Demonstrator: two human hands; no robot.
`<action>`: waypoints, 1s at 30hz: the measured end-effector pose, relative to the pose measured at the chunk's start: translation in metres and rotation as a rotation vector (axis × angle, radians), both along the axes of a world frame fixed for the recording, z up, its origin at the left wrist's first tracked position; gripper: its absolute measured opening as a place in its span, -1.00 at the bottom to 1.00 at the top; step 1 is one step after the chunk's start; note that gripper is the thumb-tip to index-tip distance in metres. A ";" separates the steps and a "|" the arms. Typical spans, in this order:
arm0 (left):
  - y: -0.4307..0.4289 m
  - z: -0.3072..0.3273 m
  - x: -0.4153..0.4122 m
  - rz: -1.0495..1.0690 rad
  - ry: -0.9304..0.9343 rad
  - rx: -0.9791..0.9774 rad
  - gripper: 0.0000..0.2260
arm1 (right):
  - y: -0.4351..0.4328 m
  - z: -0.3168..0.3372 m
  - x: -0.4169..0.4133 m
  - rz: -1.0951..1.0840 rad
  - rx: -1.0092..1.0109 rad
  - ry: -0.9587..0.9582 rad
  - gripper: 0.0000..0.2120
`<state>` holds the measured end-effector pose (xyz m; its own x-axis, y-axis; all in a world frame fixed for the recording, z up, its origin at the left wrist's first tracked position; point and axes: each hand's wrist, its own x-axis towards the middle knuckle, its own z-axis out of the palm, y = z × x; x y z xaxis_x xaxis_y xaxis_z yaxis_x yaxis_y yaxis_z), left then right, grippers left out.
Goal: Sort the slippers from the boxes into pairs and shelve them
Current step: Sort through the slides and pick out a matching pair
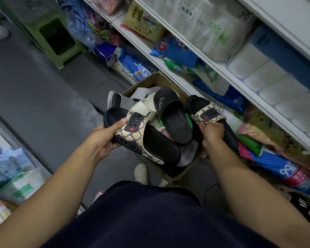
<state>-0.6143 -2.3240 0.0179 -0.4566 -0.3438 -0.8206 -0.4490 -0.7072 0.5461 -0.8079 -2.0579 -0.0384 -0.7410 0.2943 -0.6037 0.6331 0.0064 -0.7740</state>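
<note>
Head view: left hand grips one patterned slipper; right hand pinches its mate.

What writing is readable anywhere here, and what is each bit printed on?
"Super": strap of the black slipper.
"99", the rest unclear: blue bag, lower right.
Badges on the left patterned slipper and right patterned slipper, held by the left hand and right hand: too blurred.
Shelf packs: print too small.
</note>
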 end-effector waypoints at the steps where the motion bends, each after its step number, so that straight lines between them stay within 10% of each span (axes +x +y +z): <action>1: 0.002 0.001 0.000 -0.009 -0.001 -0.003 -0.57 | 0.003 0.005 0.001 -0.012 -0.036 0.004 -0.88; 14: 0.055 0.044 0.003 -0.093 0.156 -0.157 -0.43 | 0.049 0.101 0.064 0.190 -0.061 0.282 -0.85; 30: 0.108 0.152 0.025 -0.093 0.388 -0.354 -0.81 | 0.039 0.243 0.127 0.542 -0.223 0.392 -0.80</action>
